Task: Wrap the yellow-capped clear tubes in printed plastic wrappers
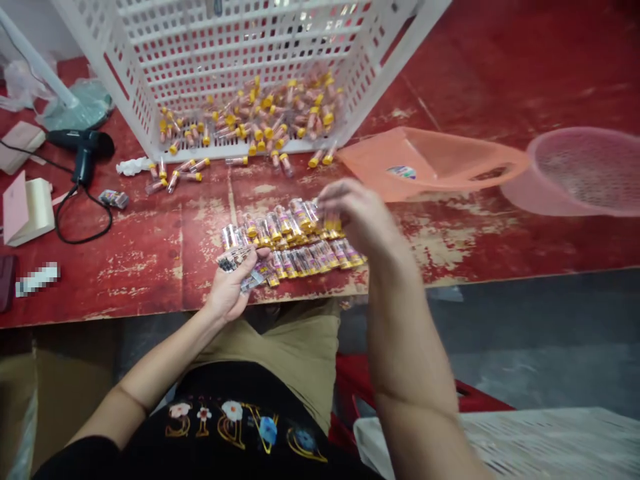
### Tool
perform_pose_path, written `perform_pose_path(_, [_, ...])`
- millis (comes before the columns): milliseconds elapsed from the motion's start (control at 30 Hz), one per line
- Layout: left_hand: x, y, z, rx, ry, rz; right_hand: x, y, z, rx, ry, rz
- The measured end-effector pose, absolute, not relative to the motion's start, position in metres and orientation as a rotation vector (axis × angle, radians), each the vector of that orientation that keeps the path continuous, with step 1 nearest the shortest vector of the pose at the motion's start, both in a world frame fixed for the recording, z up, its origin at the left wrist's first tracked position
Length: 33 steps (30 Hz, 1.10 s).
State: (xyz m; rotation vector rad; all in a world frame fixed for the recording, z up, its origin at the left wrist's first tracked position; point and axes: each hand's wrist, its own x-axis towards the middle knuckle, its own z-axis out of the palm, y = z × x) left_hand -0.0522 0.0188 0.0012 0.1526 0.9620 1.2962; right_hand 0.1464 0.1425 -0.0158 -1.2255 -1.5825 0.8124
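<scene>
The left hand point(231, 290) had its thumb and fingers pinched on some printed slips point(236, 258), just beside the left end of the yellow-capped tubes point(287, 225). The right hand point(361, 212), fingers loosely curled and blurred, was nearer the rows' right end; whether it gripped a tube could not be told. From those fingers the tubes stretched leftward in two rows, their long axes running roughly front to back, capped ends nearest.
</scene>
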Motion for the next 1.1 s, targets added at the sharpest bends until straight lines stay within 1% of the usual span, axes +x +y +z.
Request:
perform_pose_path(33, [-0.05, 0.017, 0.001, 0.158, 0.958, 1.315, 0.135, 0.114, -0.014, -1.183, -1.581, 1.012])
perform_pose_path(67, [-0.048, 0.015, 0.001, 0.17, 0.957, 1.333, 0.123, 0.086, -0.013, -1.151, -1.585, 1.137])
perform_pose_path(100, [-0.045, 0.013, 0.001, 0.185, 0.957, 1.349, 0.112, 0.061, -0.012, -1.13, -1.583, 1.18])
perform_pose_path(200, [-0.037, 0.005, -0.001, 0.238, 0.973, 1.396, 0.091, 0.016, -0.013, -1.159, -1.469, 1.089])
perform_pose_path(367, [-0.03, -0.005, -0.003, 0.329, 1.028, 1.403, 0.092, 0.003, -0.006, -1.167, -1.208, 1.069])
perform_pose_path(467, [-0.025, -0.005, 0.002, 0.362, 1.024, 1.436, 0.092, 0.0, -0.001, -1.179, -1.175, 1.011])
perform_pose_path(567, [-0.02, -0.004, 0.008, 0.353, 1.029, 1.352, 0.094, 0.0, -0.002, -1.166, -1.179, 0.974])
perform_pose_path(633, [-0.019, -0.002, 0.011, 0.331, 1.05, 1.359, 0.1, 0.001, -0.005, -1.146, -1.173, 1.046])
perform_pose_path(733, [-0.022, 0.0, 0.01, 0.298, 1.071, 1.464, 0.114, -0.005, -0.007, -1.111, -1.165, 1.236])
perform_pose_path(767, [-0.023, 0.001, 0.009, 0.29, 1.07, 1.478, 0.118, -0.011, -0.006, -1.112, -1.189, 1.249])
perform_pose_path(867, [-0.025, 0.002, 0.006, 0.274, 1.059, 1.462, 0.122, -0.033, -0.001, -1.147, -1.292, 1.081])
perform_pose_path(967, [-0.026, 0.003, 0.003, 0.282, 1.051, 1.467, 0.118, -0.053, 0.002, -1.113, -1.224, 0.931])
perform_pose_path(1033, [-0.025, 0.004, 0.002, 0.312, 1.054, 1.473, 0.113, -0.058, -0.001, -1.089, -1.14, 0.936])
perform_pose_path(1100, [-0.024, 0.002, 0.002, 0.369, 1.057, 1.461, 0.109, -0.055, -0.006, -1.074, -1.043, 1.054])
